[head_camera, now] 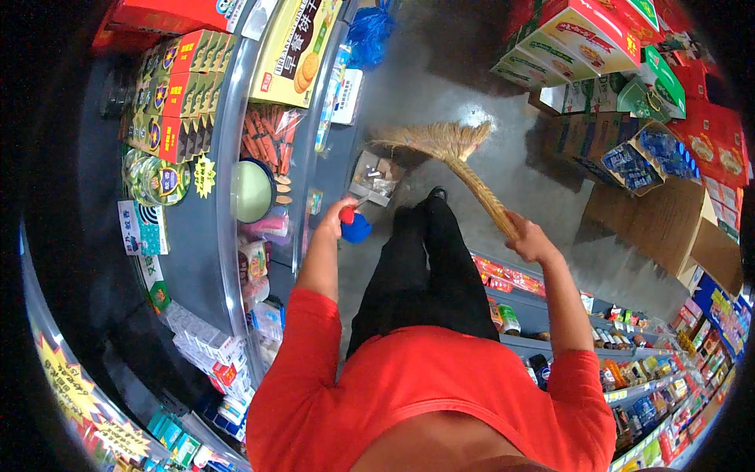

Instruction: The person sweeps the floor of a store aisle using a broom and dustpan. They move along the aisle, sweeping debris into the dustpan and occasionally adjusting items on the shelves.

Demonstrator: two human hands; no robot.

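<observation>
My right hand (529,237) is closed round the handle of a straw broom (469,174). The broom's bristles fan out over the grey concrete floor, ahead of my feet. In my left hand (341,213) is a red handle (347,215), with a thin metal shaft running from it towards a small open cardboard box (377,177). Inside this box lie small bits and wrappers. A blue rounded thing (356,229) is just below the red handle; whether I hold it too, I cannot tell.
Shelves of packaged goods (177,100) run along the left. Stacked cartons (566,47) stand at the upper right, near a plastic-wrapped pack of bottles (649,156) and an open cardboard carton (655,221). More stocked shelves (625,354) are at the lower right. A blue plastic bag (370,35) hangs at the top.
</observation>
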